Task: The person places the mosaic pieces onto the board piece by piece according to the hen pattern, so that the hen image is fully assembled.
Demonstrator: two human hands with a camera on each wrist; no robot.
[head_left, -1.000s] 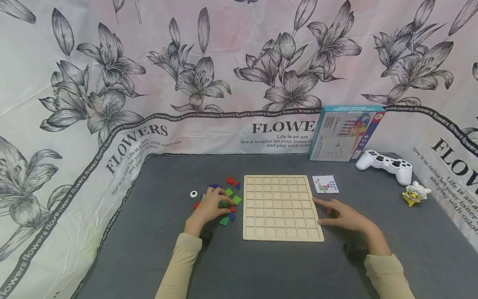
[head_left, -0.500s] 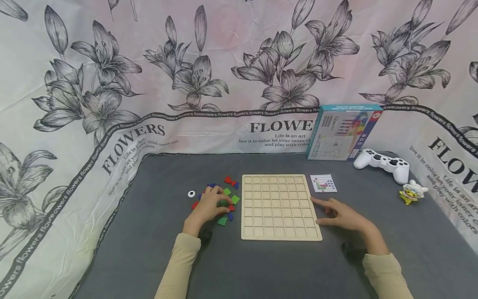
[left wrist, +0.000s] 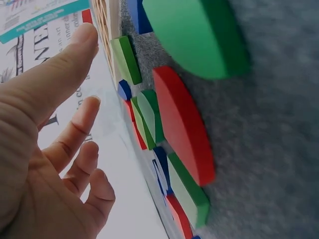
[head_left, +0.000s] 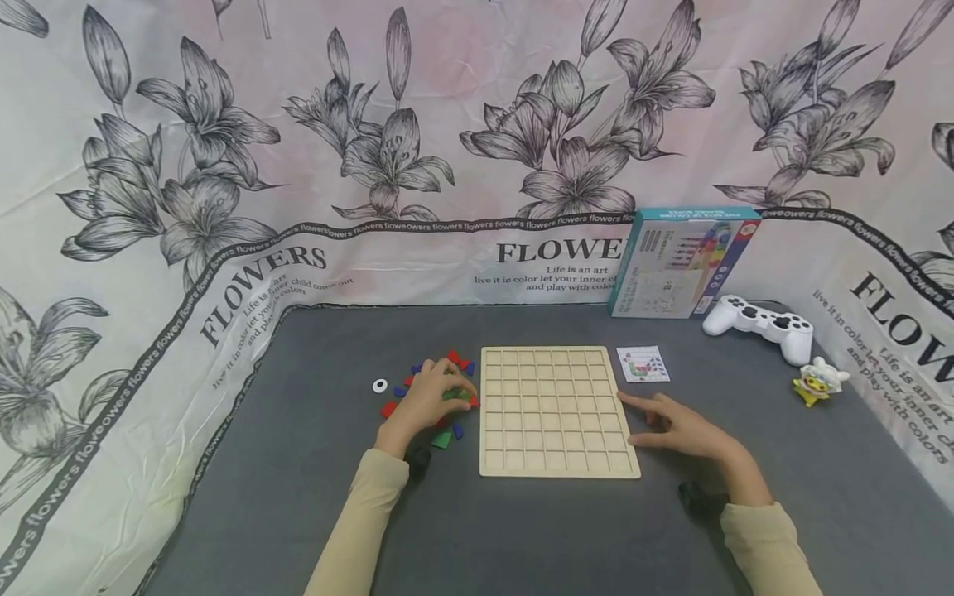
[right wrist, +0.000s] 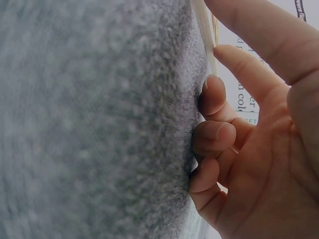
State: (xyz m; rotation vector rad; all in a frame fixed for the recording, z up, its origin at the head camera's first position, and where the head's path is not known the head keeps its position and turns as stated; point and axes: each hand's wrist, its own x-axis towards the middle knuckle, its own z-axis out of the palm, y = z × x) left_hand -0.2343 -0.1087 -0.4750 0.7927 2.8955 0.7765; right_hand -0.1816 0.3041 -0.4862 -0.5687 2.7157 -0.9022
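Observation:
In the head view my left hand (head_left: 423,399) hovers over a scatter of flat coloured pieces, its thumb and fingers apart. Close up in the left wrist view, those fingers are loosely bent with nothing between them. Beside them on the cloth lie a green rounded piece (left wrist: 199,40), a red curved piece (left wrist: 180,124) and a light green block (left wrist: 126,59). Right of the pieces is a wooden grid board (head_left: 557,406). My right hand (head_left: 681,429) touches the board's right edge with extended index finger and thumb, while its other fingers curl under.
A small printed pattern card (head_left: 643,364) lies beyond the board's right corner. Farther back stand a game box (head_left: 671,265), a white game controller (head_left: 760,325) and a small yellow figurine (head_left: 816,382). A white ring-shaped piece (head_left: 380,386) sits left of the scatter.
My left hand has shifted slightly forward and right across the pieces, towards the board. My right hand stays at the board's edge. The head view has moved a little.

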